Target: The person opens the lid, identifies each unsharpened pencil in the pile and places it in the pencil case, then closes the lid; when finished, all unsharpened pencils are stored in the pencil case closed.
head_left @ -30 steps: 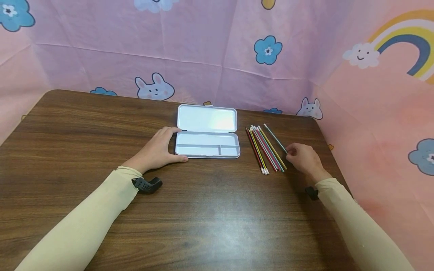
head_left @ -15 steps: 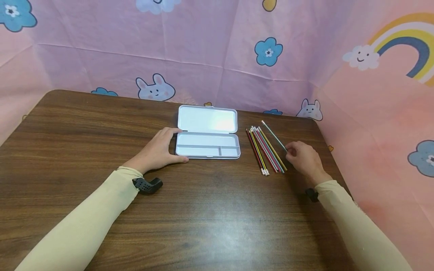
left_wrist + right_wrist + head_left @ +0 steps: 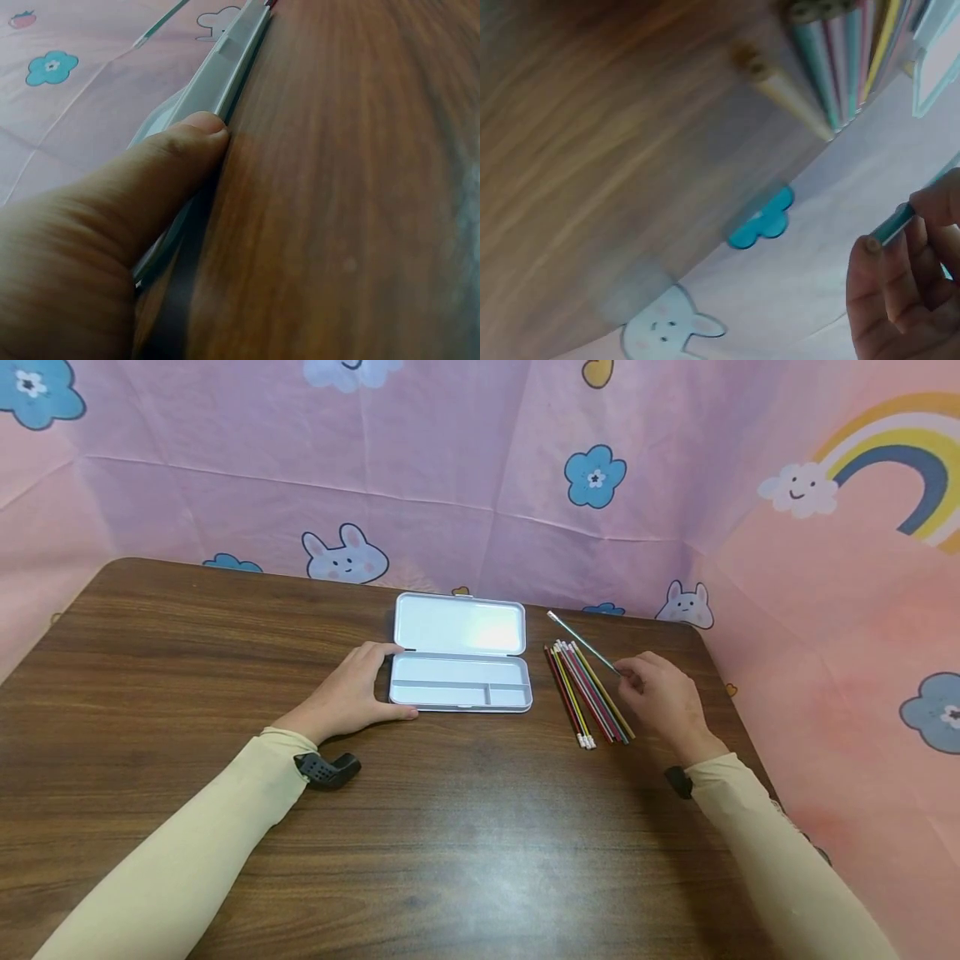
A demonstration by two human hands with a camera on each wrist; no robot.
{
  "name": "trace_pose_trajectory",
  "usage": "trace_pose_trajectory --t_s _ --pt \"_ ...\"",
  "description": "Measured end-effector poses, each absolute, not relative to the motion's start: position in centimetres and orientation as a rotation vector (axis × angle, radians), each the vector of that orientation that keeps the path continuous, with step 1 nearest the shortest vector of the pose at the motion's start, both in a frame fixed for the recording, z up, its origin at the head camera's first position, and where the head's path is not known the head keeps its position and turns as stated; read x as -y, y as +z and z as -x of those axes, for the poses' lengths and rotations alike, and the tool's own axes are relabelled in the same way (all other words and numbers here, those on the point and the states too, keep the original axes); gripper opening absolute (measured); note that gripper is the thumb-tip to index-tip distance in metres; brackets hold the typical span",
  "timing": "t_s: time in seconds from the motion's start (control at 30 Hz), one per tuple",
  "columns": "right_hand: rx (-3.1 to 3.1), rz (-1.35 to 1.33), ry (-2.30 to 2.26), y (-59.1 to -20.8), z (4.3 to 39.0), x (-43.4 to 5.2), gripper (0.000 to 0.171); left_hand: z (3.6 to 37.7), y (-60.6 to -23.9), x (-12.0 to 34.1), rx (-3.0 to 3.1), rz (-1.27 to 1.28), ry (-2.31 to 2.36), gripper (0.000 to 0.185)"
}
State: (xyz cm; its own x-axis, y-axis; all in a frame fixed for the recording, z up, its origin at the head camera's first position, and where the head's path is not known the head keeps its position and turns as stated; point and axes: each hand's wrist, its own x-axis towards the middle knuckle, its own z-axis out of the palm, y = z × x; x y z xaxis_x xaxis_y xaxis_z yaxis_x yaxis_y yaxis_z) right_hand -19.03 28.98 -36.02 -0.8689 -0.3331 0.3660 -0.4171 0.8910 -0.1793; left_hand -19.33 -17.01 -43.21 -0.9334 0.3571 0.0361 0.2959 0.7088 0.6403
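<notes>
An open white pencil case [image 3: 459, 656] lies on the brown table [image 3: 225, 652], lid tipped back and tray bare. My left hand [image 3: 352, 693] grips the tray's left end, thumb [image 3: 180, 154] along its front edge [image 3: 225, 71]. Right of the case lies a row of several coloured pencils [image 3: 588, 693]. My right hand [image 3: 660, 693] pinches one teal pencil [image 3: 581, 639] by its near end and holds it lifted above the row, its white tip pointing toward the far left. In the right wrist view my fingers [image 3: 889, 281] pinch that teal pencil [image 3: 892, 223], with the other pencils [image 3: 840, 52] lying on the table.
Pink cartoon-print cloth [image 3: 487, 468] walls the table at the back and right, close behind the case and pencils. The table's right edge [image 3: 731, 693] runs just past my right hand. Bare wood spreads across the left and front.
My right hand has raised the teal pencil off the table and carried it left and away, over the row. The left hand stays on the case.
</notes>
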Motion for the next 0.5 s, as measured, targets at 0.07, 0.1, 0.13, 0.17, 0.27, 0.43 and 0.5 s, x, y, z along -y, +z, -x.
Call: trace_pose_trajectory --t_s 0.07,0.1,0.13,0.17,0.27,0.43,0.5 --pt "2.701 -0.6 0.358 -36.0 19.2 -28.2 0.02 19.4 -43.2 17.0 -2.819 -0.541 1.033 0.104" --pt "2.692 -0.616 0.356 -36.0 19.2 -27.7 0.02 19.4 -43.2 17.0 -2.819 -0.542 1.032 0.104" --pt "2.686 -0.634 0.356 -35.9 19.3 -27.3 0.02 19.4 -43.2 17.0 -2.819 -0.543 1.031 0.104" --pt "2.679 -0.652 0.359 -35.9 19.3 -26.8 0.019 19.4 -43.2 17.0 -2.819 -0.543 1.031 0.104" --pt "2.674 -0.698 0.358 -35.7 19.6 -25.1 0.018 19.4 -43.2 17.0 -2.819 -0.545 1.036 0.104" --pt "2.681 -0.789 0.345 -35.7 20.0 -22.2 0.02 19.3 -43.2 17.1 -2.823 -0.546 1.038 0.106" --pt "2.673 -0.836 0.341 -35.8 20.1 -21.1 0.02 19.4 -43.2 17.1 -2.823 -0.548 1.033 0.107"
